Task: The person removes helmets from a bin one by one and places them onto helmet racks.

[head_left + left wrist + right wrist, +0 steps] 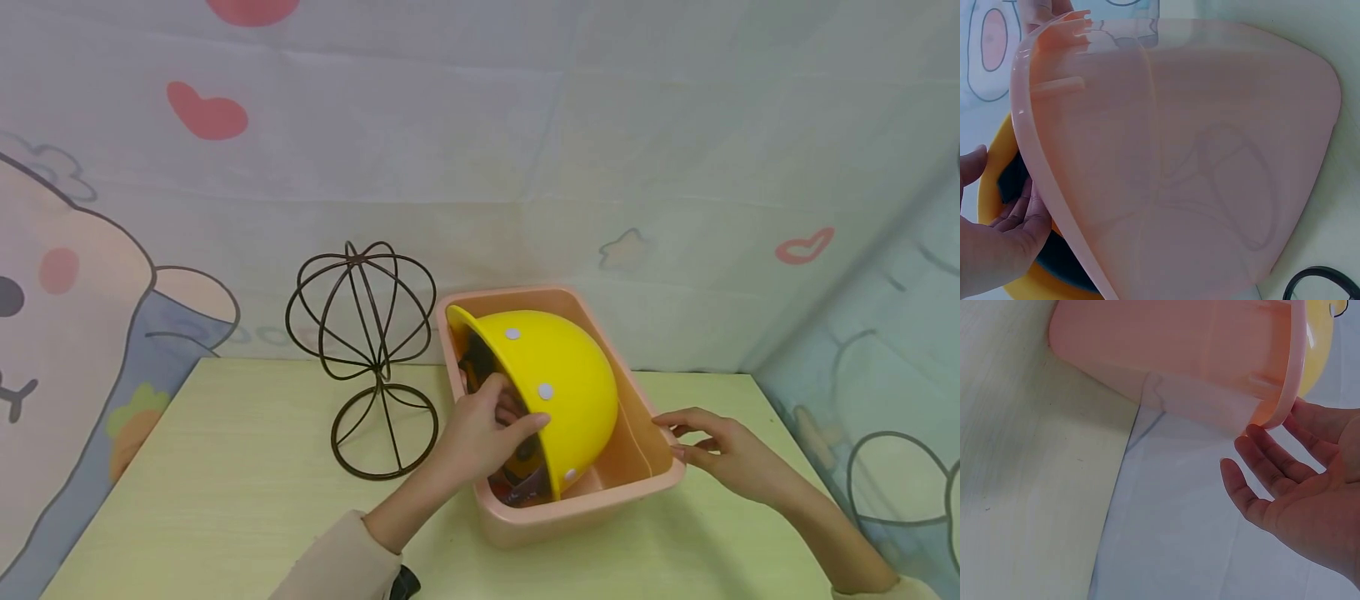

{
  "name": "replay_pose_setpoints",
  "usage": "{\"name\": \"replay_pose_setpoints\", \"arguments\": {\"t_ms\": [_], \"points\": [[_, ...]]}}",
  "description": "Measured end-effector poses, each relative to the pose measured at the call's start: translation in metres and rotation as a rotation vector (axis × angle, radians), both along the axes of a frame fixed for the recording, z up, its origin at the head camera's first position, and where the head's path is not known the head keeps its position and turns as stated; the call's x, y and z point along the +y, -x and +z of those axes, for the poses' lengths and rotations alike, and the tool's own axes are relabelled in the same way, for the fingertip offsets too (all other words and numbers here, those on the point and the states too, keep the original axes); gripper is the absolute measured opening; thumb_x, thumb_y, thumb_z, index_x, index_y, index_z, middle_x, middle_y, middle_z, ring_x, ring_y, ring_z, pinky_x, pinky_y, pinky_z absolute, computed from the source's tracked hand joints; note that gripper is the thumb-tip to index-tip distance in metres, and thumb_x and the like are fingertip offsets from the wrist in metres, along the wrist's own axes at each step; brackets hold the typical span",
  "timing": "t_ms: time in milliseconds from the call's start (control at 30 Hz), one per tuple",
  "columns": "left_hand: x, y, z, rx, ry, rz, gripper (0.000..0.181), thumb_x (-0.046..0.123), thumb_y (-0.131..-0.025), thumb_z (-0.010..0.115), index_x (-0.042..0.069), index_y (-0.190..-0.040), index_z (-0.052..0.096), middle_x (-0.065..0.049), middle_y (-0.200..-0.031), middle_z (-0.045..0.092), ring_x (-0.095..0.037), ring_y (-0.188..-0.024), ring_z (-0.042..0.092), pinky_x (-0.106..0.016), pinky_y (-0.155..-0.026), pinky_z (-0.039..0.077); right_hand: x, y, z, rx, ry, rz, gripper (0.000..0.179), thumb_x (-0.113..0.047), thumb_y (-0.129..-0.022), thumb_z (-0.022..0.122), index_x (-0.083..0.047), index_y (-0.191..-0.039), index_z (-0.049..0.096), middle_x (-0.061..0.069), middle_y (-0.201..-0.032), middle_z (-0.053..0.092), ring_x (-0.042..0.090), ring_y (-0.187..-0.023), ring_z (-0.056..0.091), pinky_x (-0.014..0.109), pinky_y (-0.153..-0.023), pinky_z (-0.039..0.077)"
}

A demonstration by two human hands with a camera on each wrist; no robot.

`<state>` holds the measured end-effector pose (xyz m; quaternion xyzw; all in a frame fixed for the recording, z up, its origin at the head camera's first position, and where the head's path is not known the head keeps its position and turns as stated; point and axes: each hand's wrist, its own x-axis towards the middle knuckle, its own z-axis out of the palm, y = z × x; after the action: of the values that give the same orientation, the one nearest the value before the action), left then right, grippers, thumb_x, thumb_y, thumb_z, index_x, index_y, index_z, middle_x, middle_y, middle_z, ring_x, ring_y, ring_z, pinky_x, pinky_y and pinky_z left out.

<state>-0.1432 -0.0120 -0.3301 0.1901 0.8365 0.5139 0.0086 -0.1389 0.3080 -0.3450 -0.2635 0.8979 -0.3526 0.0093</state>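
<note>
A yellow helmet (pixel 566 375) with white dots lies tipped on its side in a pink plastic bin (pixel 581 507), its open side facing left. My left hand (pixel 480 433) grips the helmet's rim, fingers inside and thumb on the outer edge. In the left wrist view, the bin wall (pixel 1210 81) covers much of the helmet (pixel 1002 147). Thumb and fingers of my right hand (pixel 723 450) pinch the bin's right corner. The right wrist view shows that hand (pixel 1310 481) at the rim, other fingers loosely bent. Dark and orange material (pixel 480 367) shows inside the helmet, partly hidden.
Left of the bin stands a dark wire stand (pixel 378 367) with a round cage top and a ring base. The pale wooden table (pixel 247 475) meets a printed cloth backdrop (pixel 480 125) behind. A small black object (pixel 406 581) shows beside my left sleeve.
</note>
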Motion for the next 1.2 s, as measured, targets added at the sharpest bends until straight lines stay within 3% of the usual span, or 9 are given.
{"name": "replay_pose_setpoints", "arguments": {"t_ms": [800, 933, 1200], "points": [[0.0069, -0.0014, -0.0025, 0.021, -0.078, -0.009, 0.038, 0.023, -0.085, 0.066, 0.000, -0.109, 0.047, -0.006, -0.088, 0.059, -0.017, -0.078, 0.059, -0.020, -0.067, 0.051, 0.0001, 0.0003, 0.0001, -0.027, -0.005, -0.010, 0.032, -0.003, -0.085, 0.061, -0.002, -0.117, 0.057, 0.012, -0.110, 0.059, 0.005, -0.091, 0.052, 0.024, -0.067, 0.052], [0.0081, -0.0022, -0.0021, 0.021, -0.084, -0.009, 0.036, 0.018, -0.086, 0.064, -0.002, -0.110, 0.046, -0.007, -0.087, 0.059, -0.017, -0.075, 0.060, -0.020, -0.062, 0.051, 0.0004, 0.0006, 0.0000, -0.027, -0.005, -0.007, 0.032, -0.003, -0.085, 0.061, -0.001, -0.117, 0.057, 0.012, -0.110, 0.059, 0.005, -0.091, 0.052, 0.025, -0.067, 0.052], [0.0072, -0.0046, -0.0008, -0.040, -0.190, -0.051, 0.034, 0.009, -0.088, 0.061, -0.006, -0.112, 0.042, -0.011, -0.086, 0.057, -0.025, -0.072, 0.063, -0.021, -0.057, 0.054, -0.0002, 0.0008, -0.0003, -0.018, -0.001, -0.004, 0.031, -0.002, -0.085, 0.062, -0.002, -0.116, 0.058, 0.010, -0.110, 0.060, 0.006, -0.091, 0.052, 0.025, -0.067, 0.052]]}}
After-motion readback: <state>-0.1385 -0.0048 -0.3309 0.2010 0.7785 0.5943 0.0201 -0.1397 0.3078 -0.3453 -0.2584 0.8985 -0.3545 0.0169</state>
